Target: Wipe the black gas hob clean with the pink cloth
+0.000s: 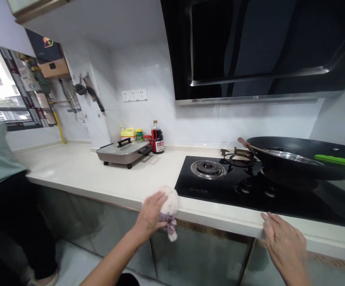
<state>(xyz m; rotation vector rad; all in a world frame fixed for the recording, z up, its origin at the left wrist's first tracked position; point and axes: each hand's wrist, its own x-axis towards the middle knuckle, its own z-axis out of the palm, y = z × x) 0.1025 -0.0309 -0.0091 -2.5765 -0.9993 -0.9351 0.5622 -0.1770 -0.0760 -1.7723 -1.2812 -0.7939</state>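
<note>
My left hand (151, 216) grips a fluffy pale pink cloth (170, 204) with a purple part, at the front edge of the white countertop (113, 184). Some of the cloth hangs down over that edge. Farther right, my right hand (285, 240) rests its stretched fingertips at the counter's edge, holding nothing. Between and behind both hands lies a black glass gas stove (220, 194). Its left burner (208, 169) is bare, and a loose pan support (239, 159) sits at the back.
A black wok (297, 172) with a green-handled utensil (339, 160) covers the stove's right side. An electric pan (121, 155) with a lid and a dark sauce bottle (157, 139) stand to the left. Overhead hangs a range hood (258, 47). A person (4, 159) stands at far left.
</note>
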